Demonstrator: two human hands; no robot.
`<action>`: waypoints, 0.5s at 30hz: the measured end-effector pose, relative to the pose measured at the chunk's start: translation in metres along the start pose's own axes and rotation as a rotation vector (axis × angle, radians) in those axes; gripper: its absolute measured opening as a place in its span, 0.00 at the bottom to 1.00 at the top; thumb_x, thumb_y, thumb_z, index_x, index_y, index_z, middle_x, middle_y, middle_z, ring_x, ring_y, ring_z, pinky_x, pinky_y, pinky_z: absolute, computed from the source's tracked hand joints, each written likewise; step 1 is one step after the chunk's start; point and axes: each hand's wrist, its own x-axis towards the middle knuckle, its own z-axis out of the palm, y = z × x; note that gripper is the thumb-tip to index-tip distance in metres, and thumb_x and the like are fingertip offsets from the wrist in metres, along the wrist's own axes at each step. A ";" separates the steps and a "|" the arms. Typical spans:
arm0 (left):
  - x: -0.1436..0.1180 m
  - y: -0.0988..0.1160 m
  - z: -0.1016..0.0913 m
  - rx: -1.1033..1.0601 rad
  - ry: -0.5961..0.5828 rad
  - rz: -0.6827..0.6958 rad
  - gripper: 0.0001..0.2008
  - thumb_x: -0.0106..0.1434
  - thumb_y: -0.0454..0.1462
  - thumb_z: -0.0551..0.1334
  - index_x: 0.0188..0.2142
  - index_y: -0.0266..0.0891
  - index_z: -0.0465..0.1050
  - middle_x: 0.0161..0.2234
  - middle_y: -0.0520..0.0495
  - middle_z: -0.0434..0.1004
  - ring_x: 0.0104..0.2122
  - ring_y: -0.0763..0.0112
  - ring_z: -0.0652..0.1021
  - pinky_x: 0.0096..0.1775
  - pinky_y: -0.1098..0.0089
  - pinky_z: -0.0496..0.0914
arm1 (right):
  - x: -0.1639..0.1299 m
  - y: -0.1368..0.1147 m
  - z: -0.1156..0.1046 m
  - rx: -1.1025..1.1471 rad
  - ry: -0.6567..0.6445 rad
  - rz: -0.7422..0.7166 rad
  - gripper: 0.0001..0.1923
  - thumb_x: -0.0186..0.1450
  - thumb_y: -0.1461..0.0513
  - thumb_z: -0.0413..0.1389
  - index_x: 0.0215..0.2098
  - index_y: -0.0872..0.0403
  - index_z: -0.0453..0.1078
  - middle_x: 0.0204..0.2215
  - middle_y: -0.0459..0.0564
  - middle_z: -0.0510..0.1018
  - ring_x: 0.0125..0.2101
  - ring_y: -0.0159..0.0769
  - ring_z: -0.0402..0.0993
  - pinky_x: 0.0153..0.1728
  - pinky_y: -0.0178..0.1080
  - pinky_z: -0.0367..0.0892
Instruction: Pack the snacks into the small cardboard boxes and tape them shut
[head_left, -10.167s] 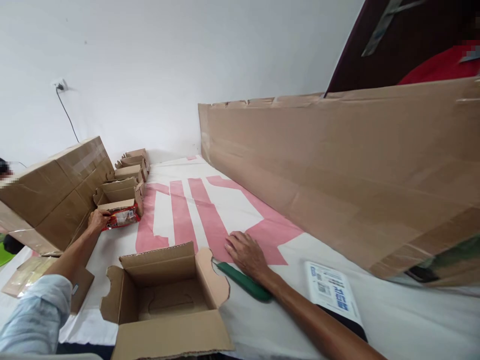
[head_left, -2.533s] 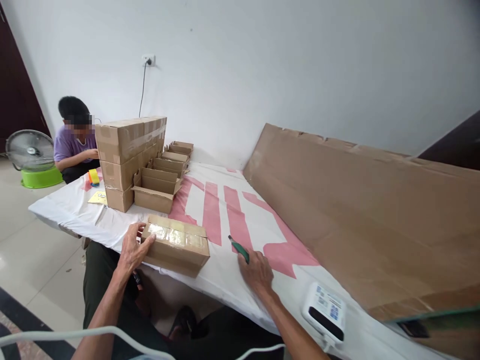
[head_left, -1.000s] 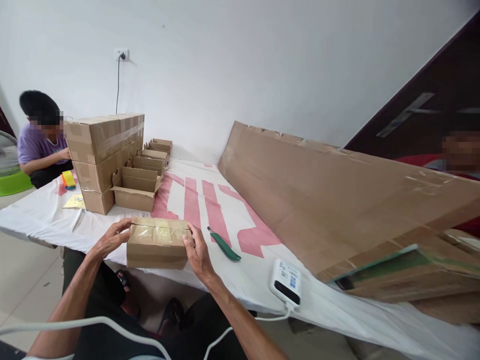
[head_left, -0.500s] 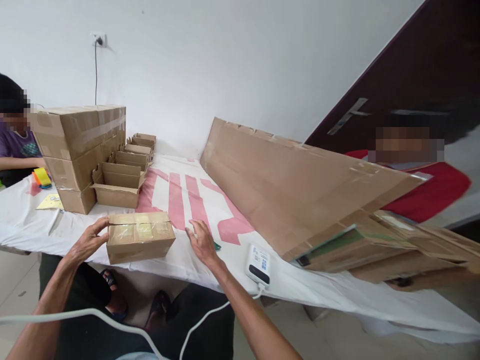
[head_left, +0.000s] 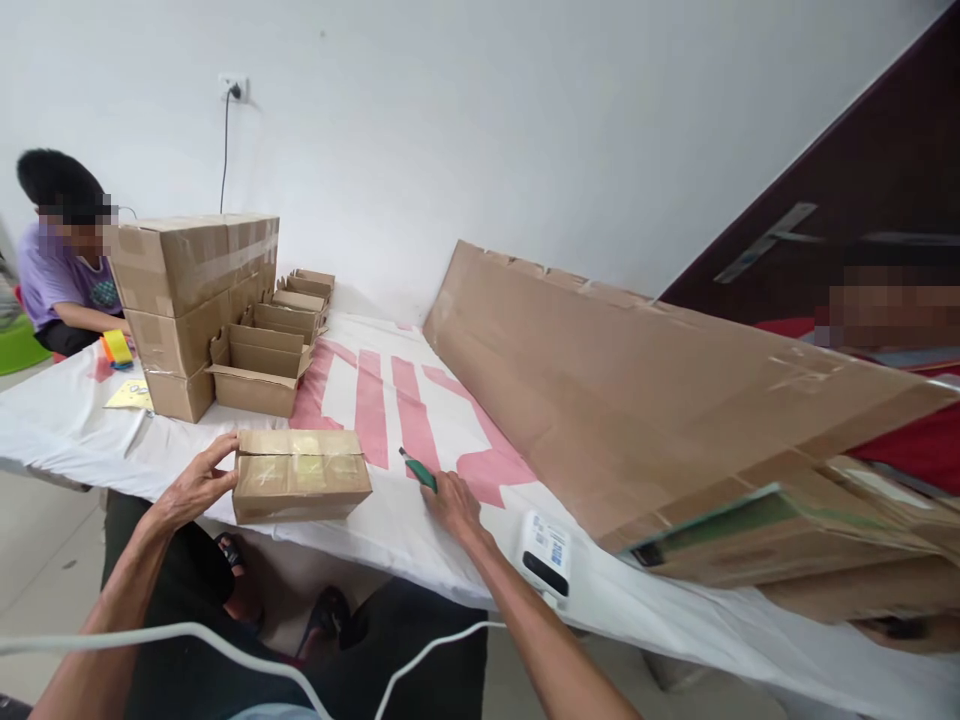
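Observation:
A small taped cardboard box [head_left: 300, 490] lies near the front edge of the table, a seam and clear tape running along its top. My left hand [head_left: 199, 485] is curled against the box's left end, its fingers and thumb touching the corner. To the right of the box, my right hand [head_left: 454, 505] is closed around a green utility knife [head_left: 418, 468]. The knife's dark tip points up and left, apart from the box; the hand hides its rear part.
Stacked closed boxes [head_left: 176, 345] and a row of open small boxes [head_left: 259, 385] stand at the left. A large cardboard sheet [head_left: 637, 400] leans at the right. A white device [head_left: 546, 555] with a cable lies near the front edge. Two people sit nearby.
My right hand has closed on the green utility knife, which was mostly hidden under it, and raised its tip. My left hand stays at the box. The view has shifted somewhat.

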 end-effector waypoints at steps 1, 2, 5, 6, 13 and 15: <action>-0.001 0.002 0.001 -0.002 0.006 -0.001 0.25 0.66 0.47 0.68 0.61 0.44 0.80 0.66 0.38 0.73 0.66 0.47 0.71 0.54 0.63 0.79 | 0.000 -0.001 -0.001 0.028 0.008 0.011 0.05 0.66 0.63 0.58 0.36 0.52 0.78 0.41 0.58 0.82 0.48 0.52 0.76 0.47 0.46 0.68; -0.002 0.003 0.002 -0.003 0.011 -0.002 0.25 0.66 0.47 0.69 0.61 0.45 0.80 0.66 0.38 0.73 0.66 0.47 0.71 0.53 0.63 0.79 | 0.000 -0.002 -0.003 0.060 0.018 0.022 0.05 0.66 0.62 0.58 0.35 0.52 0.77 0.39 0.57 0.82 0.47 0.51 0.76 0.46 0.45 0.68; -0.003 0.007 0.003 -0.013 0.010 -0.003 0.25 0.66 0.46 0.69 0.61 0.46 0.80 0.67 0.39 0.72 0.66 0.48 0.71 0.53 0.64 0.79 | 0.002 -0.007 -0.010 0.185 0.059 0.052 0.08 0.67 0.59 0.55 0.32 0.51 0.75 0.35 0.55 0.80 0.42 0.48 0.77 0.41 0.44 0.69; -0.004 0.007 0.004 -0.018 0.005 -0.004 0.25 0.66 0.46 0.69 0.61 0.47 0.80 0.67 0.39 0.71 0.66 0.48 0.72 0.53 0.64 0.79 | 0.003 -0.010 -0.013 0.235 0.071 0.061 0.11 0.68 0.57 0.54 0.31 0.51 0.74 0.33 0.54 0.79 0.39 0.47 0.77 0.39 0.43 0.69; -0.007 0.002 0.002 0.017 0.001 -0.022 0.25 0.67 0.46 0.67 0.62 0.45 0.78 0.69 0.38 0.69 0.68 0.47 0.70 0.53 0.64 0.78 | -0.006 -0.076 -0.043 0.772 -0.021 -0.063 0.31 0.72 0.36 0.46 0.36 0.51 0.73 0.22 0.44 0.72 0.22 0.36 0.69 0.24 0.38 0.67; -0.008 0.004 0.002 0.038 0.002 -0.022 0.26 0.67 0.47 0.67 0.62 0.45 0.78 0.70 0.38 0.69 0.69 0.47 0.70 0.53 0.64 0.78 | -0.017 -0.108 -0.059 0.899 -0.125 -0.237 0.27 0.69 0.38 0.56 0.40 0.52 0.76 0.23 0.44 0.75 0.21 0.34 0.67 0.23 0.37 0.66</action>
